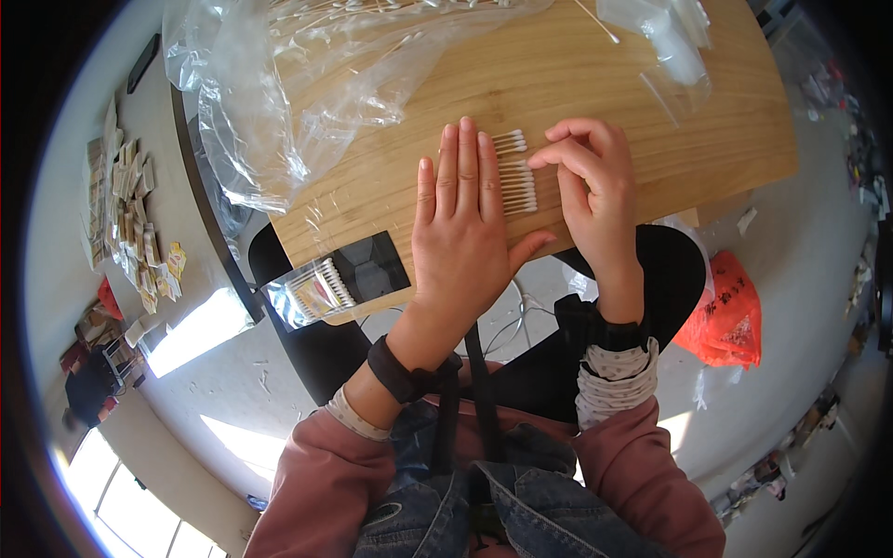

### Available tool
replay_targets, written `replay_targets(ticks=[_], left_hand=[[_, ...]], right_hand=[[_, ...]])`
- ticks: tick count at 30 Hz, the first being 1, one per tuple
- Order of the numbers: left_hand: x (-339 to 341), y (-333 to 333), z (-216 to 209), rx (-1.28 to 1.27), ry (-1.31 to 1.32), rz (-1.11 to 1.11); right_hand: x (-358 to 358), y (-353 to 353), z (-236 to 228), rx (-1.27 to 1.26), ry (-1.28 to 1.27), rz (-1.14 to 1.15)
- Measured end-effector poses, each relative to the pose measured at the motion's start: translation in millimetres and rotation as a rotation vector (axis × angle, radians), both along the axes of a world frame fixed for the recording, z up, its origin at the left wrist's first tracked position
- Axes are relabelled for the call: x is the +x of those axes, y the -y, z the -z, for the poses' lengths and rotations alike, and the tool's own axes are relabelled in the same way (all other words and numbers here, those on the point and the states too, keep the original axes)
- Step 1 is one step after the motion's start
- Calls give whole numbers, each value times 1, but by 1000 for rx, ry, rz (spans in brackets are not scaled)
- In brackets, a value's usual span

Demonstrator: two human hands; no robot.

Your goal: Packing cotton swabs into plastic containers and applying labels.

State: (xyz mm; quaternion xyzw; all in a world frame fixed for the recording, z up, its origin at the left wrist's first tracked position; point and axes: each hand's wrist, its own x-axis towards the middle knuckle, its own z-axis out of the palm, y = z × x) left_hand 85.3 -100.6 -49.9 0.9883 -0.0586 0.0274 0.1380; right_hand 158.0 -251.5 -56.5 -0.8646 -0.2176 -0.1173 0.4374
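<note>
A row of cotton swabs [517, 177] lies side by side on the wooden table [595, 93], white tips lined up toward the right. My left hand [460, 209] rests flat over their left part, its fingers stretched out and hiding the other ends; the thumb points out to the right. At the right end of the row is my right hand [600, 177], index finger bent against or just beside the white tips. Its thumb stands apart from the index, and I see nothing held between them.
A large clear plastic bag [251, 121] with loose swabs spreads over the far left. At the near left edge, a clear packet of swabs [321, 290] lies by a flat black object [377, 263]. Small clear bags [674, 56] and a single swab [600, 23] are far right; an orange-red bag [726, 312] sits below.
</note>
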Motion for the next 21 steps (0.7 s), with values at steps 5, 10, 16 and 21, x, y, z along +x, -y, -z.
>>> replay_targets(ticks=[5, 10, 16, 21], left_hand=[[0, 0, 1, 6, -6, 0], [0, 1, 0, -8, -7, -1], [-1, 0, 1, -19, 1, -7], [-1, 0, 2, -23, -3, -4]], right_hand=[[0, -1, 1, 12, -6, 5], [4, -5, 2, 8, 35, 18], [4, -4, 3, -20, 44, 2], [6, -7, -1, -22, 51, 19]])
